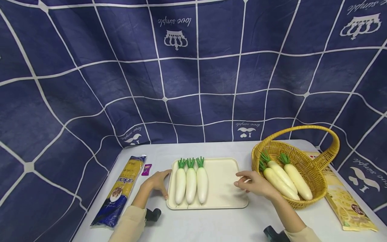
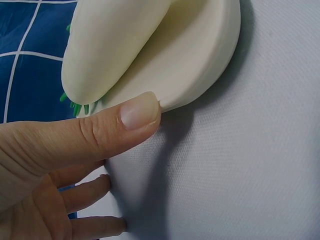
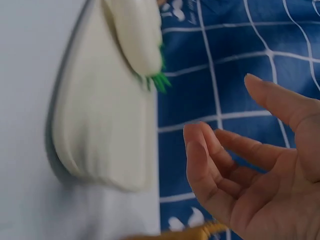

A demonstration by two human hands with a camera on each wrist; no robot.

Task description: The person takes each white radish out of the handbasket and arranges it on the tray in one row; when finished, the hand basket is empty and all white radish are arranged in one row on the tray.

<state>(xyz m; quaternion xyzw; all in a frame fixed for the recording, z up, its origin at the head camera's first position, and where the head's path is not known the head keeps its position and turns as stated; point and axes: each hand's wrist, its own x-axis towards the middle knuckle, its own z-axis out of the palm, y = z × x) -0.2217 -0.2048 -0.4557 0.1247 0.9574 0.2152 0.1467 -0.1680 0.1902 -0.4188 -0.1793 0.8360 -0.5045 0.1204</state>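
Three white radishes (image 1: pixel 191 185) with green tops lie side by side on the left half of a cream tray (image 1: pixel 223 183). My left hand (image 1: pixel 158 182) is at the tray's left edge, fingers spread. In the left wrist view its thumb (image 2: pixel 140 111) lies right at the rim, the other fingers lower down beside the tray. Over the tray's right edge hovers my right hand (image 1: pixel 254 183), fingers loosely bent and holding nothing. The right wrist view shows the same hand (image 3: pixel 250 170) with a gap between thumb and fingers.
At the right stands a wicker basket (image 1: pixel 318 188) with a tall handle and three more radishes (image 1: pixel 297 181) inside. A yellow pasta packet (image 1: pixel 347 201) lies partly behind it. On the left are a blue-and-gold packet (image 1: pixel 121 191) and a small purple packet (image 1: pixel 146 169).
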